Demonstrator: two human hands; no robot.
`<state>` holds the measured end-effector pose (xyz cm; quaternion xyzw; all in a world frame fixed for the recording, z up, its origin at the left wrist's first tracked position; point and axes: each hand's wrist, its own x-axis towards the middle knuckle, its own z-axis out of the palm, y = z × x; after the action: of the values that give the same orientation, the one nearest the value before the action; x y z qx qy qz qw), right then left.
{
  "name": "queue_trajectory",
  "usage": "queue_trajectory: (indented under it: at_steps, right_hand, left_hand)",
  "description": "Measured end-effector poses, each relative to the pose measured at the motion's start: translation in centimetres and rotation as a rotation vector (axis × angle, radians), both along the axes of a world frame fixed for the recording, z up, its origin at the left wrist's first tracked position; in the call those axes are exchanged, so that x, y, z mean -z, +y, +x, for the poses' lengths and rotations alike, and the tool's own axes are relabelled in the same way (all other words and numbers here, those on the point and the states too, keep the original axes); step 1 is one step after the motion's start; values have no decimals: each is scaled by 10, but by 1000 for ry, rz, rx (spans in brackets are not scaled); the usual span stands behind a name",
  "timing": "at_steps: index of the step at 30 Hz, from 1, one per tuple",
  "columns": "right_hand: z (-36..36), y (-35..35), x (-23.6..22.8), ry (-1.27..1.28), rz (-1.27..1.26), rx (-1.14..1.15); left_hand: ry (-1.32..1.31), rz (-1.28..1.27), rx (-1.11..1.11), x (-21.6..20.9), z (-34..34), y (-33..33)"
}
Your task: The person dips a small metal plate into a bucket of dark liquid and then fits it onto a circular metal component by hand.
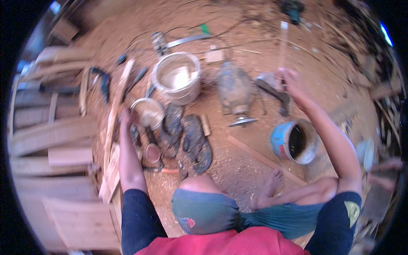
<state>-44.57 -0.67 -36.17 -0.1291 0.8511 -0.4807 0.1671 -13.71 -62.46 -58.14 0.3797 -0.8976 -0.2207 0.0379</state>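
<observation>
My right hand [291, 83] is raised at the right and closed around a thin pale stick [282, 42] that points away from me. Just beside it lies a dark hammer-like tool [275, 92]. My left hand [126, 118] reaches forward on the left, between a long wooden strip [114, 123] and a small metal pot [148, 112]. Its fingers are blurred, so I cannot tell whether it grips anything. I sit on the sawdust floor [238, 170] with my legs folded.
A white bucket [176, 76] stands beyond the pot, with a dusty power tool [235, 92] to its right. A blue can [294, 142] lies tipped near my right knee. Dark sandals [193, 142], a small round tin [153, 153] and an orange-handled tool [163, 171] lie in front. Wooden planks [55, 136] are stacked on the left.
</observation>
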Motion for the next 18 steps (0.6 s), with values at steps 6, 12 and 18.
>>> queue_trajectory:
  at_steps: [6, 12, 18]
  right_hand:
    - [-2, -3, -5, -26, -17, -15]
    - [-6, -16, -7, 10, -26, -27]
    - [-4, -25, -4, -13, -47, -104]
  left_hand:
    - [331, 130, 73, -119, 42, -2]
    - [330, -370, -151, -186, 75, 30]
    - [-98, -464, -188, -105, 156, 6]
